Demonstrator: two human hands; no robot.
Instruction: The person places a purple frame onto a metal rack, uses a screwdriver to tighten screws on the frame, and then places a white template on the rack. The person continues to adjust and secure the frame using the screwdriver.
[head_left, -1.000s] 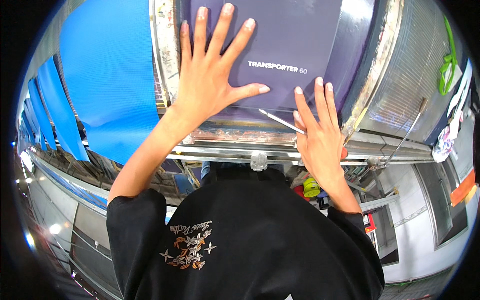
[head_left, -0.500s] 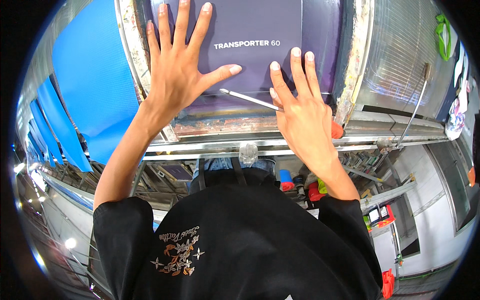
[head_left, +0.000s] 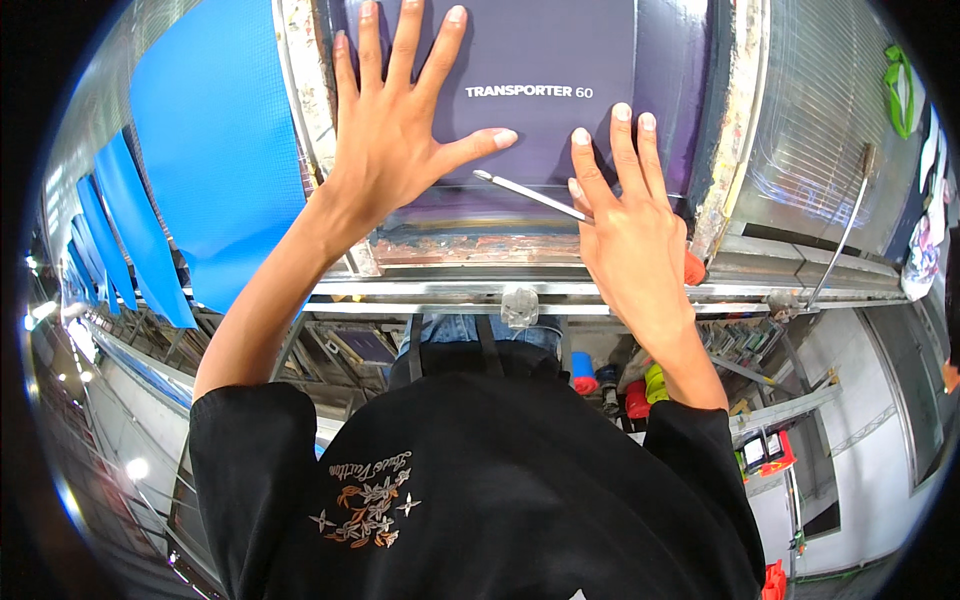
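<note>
A dark purple panel (head_left: 560,45) with white lettering lies in front of me, inside a worn, paint-stained frame (head_left: 480,252). On its left part my left hand (head_left: 385,145) rests flat with the fingers spread. My right hand (head_left: 630,235) has its fingertips stretched out on the lower right of the panel. Under its palm and thumb is a screwdriver (head_left: 530,193). The metal shaft points up and left across the panel, and a red end, likely the handle, shows past the outer side of the hand. The palm hides the middle of the tool.
Blue textured sheets (head_left: 215,130) hang over the left side. To the right is a translucent ribbed panel (head_left: 810,110) with a thin metal rod (head_left: 838,240). A metal rail (head_left: 430,290) runs along my front. Coloured containers (head_left: 637,400) stand below it.
The panel, frame and both hands appear shifted slightly to the right together, as the view has turned. Both hands keep the same places on the panel.
</note>
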